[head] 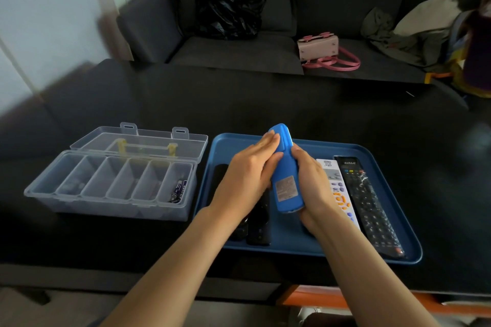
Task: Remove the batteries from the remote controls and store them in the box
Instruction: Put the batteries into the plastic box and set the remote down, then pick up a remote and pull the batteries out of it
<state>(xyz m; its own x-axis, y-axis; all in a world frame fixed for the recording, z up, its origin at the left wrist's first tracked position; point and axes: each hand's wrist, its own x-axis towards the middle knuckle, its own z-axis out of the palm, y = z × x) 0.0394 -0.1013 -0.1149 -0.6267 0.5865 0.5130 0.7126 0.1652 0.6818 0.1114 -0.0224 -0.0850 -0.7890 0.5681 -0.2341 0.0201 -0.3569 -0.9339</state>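
Note:
A blue remote (285,167) is held upright above the blue tray (372,255), its back with a grey label facing me. My right hand (314,188) grips its lower half from the right. My left hand (249,175) lies against its left side with fingers stretched toward the top end. In the tray lie a white remote (338,191), a long black remote (369,204) and two dark remotes (259,223) partly under my left hand. The clear box (111,180) stands open at the left, with batteries (179,190) in its rightmost compartment.
Everything sits on a black table (265,103). Behind it is a dark sofa with a black plastic bag (228,12), a pink handbag (322,52) and clothes (414,32) at the right. The box lid (140,141) lies folded back.

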